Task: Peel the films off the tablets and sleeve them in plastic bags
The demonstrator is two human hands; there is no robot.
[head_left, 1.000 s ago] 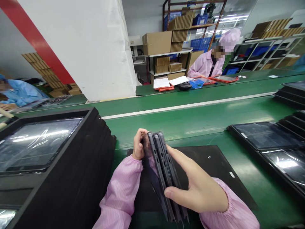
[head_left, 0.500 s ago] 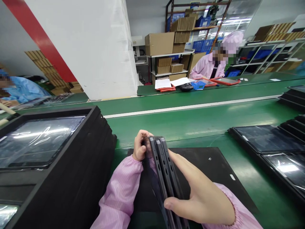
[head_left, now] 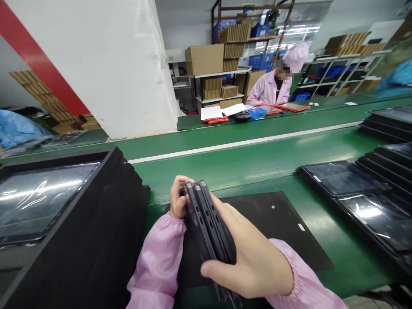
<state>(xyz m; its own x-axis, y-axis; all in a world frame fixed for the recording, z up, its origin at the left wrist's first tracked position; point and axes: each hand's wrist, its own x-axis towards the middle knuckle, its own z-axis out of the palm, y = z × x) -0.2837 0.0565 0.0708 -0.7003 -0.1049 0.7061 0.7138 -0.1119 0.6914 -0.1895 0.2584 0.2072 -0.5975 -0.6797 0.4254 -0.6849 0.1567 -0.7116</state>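
Support: green bench top (head_left: 161, 178), glossy, spanning the frame's width; pale strip (head_left: 244, 142) runs lengthwise along it. Lower centre: black sheet (head_left: 280, 223), flat on the green. Left: tall black tray stack (head_left: 99, 231). Right: black tray (head_left: 339, 204), two screens in it; black stack (head_left: 383, 165) just beyond, another pile (head_left: 373, 128) above that. Far green ledge (head_left: 189, 123), upper centre: red items (head_left: 219, 120) under white paper, dark rounded object (head_left: 242, 116), blue bin (head_left: 257, 113), red-edged panel (head_left: 292, 107). Far ledge, upper right: white slip (head_left: 350, 103).
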